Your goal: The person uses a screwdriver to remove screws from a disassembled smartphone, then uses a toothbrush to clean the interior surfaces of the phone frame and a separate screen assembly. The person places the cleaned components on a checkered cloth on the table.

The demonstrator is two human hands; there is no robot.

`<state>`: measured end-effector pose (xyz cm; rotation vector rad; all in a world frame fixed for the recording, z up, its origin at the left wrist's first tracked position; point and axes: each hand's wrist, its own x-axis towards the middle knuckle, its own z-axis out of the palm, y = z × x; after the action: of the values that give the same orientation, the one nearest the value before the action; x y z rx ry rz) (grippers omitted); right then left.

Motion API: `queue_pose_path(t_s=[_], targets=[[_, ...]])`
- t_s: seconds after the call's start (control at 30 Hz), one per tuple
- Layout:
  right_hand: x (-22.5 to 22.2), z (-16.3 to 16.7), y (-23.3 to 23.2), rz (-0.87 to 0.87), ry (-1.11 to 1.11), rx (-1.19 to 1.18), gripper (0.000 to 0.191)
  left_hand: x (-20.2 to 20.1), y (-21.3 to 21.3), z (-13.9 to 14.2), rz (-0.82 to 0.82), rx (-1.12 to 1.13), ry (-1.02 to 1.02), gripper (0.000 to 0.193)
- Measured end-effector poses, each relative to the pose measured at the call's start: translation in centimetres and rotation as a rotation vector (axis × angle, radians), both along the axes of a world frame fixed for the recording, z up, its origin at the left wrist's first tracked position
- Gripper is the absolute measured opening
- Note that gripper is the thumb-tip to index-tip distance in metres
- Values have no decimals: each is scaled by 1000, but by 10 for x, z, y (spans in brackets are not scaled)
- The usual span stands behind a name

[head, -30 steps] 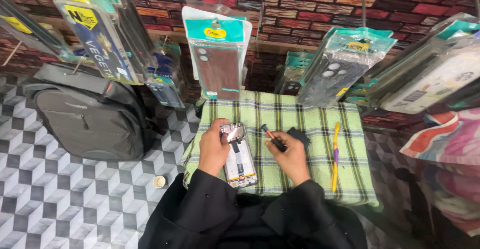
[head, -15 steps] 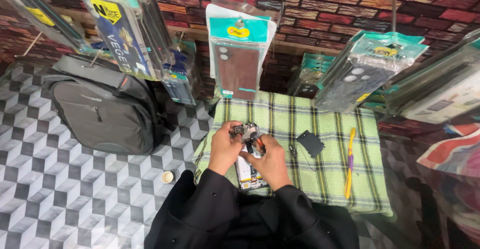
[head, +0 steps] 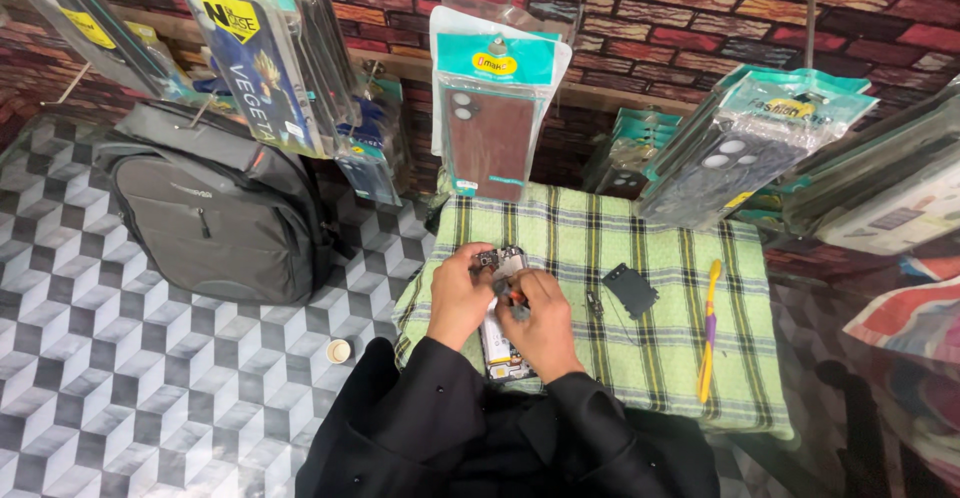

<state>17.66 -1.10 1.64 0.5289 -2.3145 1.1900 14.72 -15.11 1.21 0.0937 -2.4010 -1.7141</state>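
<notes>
- Head view, left to right: grey backpack [head: 215, 208] on the tiled floor, small round cap [head: 339, 351] lying near the cloth's corner.
- Left hand [head: 458, 293] curled around the top edge of the phone [head: 503, 343], steadying it on the green plaid cloth [head: 660, 358].
- Phone lying back-open, insides exposed; back cover evidently already off.
- Right hand [head: 540, 323] clenched on a small red-handled tool [head: 514, 298], tip down in the phone's upper part; exact contact too small to tell.
- Black plate [head: 629, 289] set aside on the cloth, just right of the hands, apart from the phone; seemingly a part already removed.
- Yellow-and-purple tool [head: 709, 330] lying untouched further right.
- Judging by this: opening done, inner work under way, reassembly left.
</notes>
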Motion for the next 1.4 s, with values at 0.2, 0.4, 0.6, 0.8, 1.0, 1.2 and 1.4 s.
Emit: queue_pose_path(t_s=[0.2,0.4,0.6,0.8,1.0,1.2,1.4], targets=[[-3,-6,3,-86,-28,1,21,1,4,-1,-24,55,-60,33],[-2,-5,4,-83,-32,24,23,1,7,1,-24,63,-73,33],[-1,-2,4,-105,-102,-29,19,0,7,2,2,12,-75,34],[-8,-7,8,-107,-117,-176,26,-2,6,-3,0,2,-62,35],[-16,-7,19,-196,-305,-226,18,-1,10,-9,-3,52,19,34],[-12,-2,21,-180,-289,-145,21,-1,14,-9,18,36,-44,36],[-8,-3,20,-196,-133,-33,19,0,16,-9,1,56,-46,37]])
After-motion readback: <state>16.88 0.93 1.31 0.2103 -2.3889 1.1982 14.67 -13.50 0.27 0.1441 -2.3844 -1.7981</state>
